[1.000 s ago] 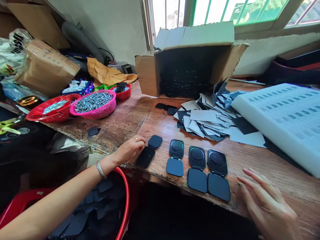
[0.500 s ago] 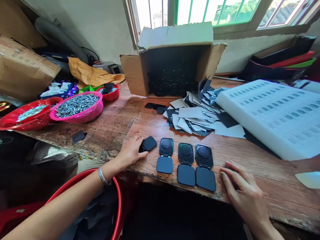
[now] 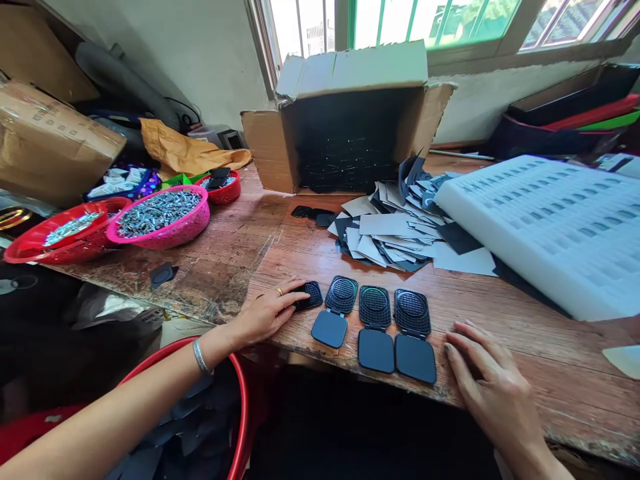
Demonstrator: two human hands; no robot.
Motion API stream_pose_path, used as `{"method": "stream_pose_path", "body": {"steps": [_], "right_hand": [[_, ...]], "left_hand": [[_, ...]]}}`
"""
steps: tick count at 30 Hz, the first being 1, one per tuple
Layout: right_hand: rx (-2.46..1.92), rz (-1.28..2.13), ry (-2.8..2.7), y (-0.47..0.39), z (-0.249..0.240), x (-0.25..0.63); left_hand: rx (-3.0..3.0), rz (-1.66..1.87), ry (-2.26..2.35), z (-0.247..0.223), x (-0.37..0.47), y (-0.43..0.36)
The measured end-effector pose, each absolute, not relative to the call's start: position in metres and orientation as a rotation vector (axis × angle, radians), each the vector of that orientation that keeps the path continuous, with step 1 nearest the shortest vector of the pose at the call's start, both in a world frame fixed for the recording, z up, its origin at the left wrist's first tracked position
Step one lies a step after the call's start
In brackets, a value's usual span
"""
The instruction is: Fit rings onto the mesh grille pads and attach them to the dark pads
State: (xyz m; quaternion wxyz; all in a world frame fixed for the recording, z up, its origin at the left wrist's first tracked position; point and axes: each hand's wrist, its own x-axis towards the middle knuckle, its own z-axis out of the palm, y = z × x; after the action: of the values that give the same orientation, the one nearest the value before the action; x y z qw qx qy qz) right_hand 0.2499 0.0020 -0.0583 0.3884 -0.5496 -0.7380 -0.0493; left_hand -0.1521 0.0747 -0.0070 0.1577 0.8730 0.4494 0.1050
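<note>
Three hinged black cases lie unfolded side by side near the table's front edge: the left case [image 3: 342, 295], the middle case [image 3: 375, 307] and the right case [image 3: 413, 312]. Each shows a ridged half with a round pattern above a smooth half. My left hand [image 3: 270, 311] rests its fingers on a fourth black case [image 3: 311, 295], whose ridged half shows; the rest of it is hidden under the fingers. To the right of the row, my right hand [image 3: 493, 373] lies on the table with fingers stretched, holding nothing.
Behind stand an open cardboard box [image 3: 265, 150], a pile of grey and black pieces [image 3: 383, 223] and a white foam block [image 3: 545, 227]. A pink basket of metal parts [image 3: 160, 217] sits at left; a red tub [image 3: 243, 400] is below the table edge.
The fourth case was gripped with its smooth side showing; now it lies with its ridged half showing under my flatter left hand. The left case of the row has turned slightly.
</note>
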Motion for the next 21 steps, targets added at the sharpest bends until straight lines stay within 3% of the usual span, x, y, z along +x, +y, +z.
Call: {"method": "stream_pose_path", "body": {"steps": [11, 21], "right_hand": [[-1.328, -0.024, -2.14, 0.022, -0.054, 0.215], [-1.321, 0.024, -2.199, 0.032, -0.059, 0.219]], "left_hand": [[2.169, 0.329, 1.736, -0.034, -0.1, 0.065], [2.547, 0.39, 1.426, -0.025, -0.104, 0.07]]}}
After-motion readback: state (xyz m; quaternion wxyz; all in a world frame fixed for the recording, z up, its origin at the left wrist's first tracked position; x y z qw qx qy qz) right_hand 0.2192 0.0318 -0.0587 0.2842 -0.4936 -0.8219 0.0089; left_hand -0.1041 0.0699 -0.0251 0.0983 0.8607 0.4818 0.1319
